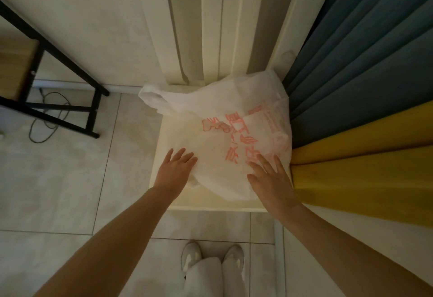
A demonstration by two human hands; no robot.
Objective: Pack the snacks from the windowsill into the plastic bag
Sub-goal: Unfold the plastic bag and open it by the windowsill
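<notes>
Left of the cream windowsill ledge [210,201]: black metal table frame [58,62] and a loose grey cable [46,118] on pale floor tiles.

Over the ledge's near-left corner, left hand [176,170], released, fingers straight and spread, fingertips resting on the near edge of a thin white plastic bag with red-orange print [218,137]. Bag slumped across the middle of the ledge, with a twisted handle loop [150,96] turned toward the ledge's far-left side.

No snacks plainly seen on the ledge. Possibly some already inside, judging by faint bulges, but unsure in the dim light and through milky film.

Over the ledge's near-right corner, right hand [269,178], likewise released, laid flat on the film, gripping nothing. Along the ledge's right side, blue-and-yellow pleated curtain [363,109].

Handling, as a judgement: light, limp, slippery film, prone to crumple, to slide on the smooth ledge and to tear on sharp packet corners. Best taken by pinching the handle loops or the rim of the mouth, never the flat printed panel. One hand to hold the mouth wide, the other to feed packets in. Worth supporting from beneath once filled.
</notes>
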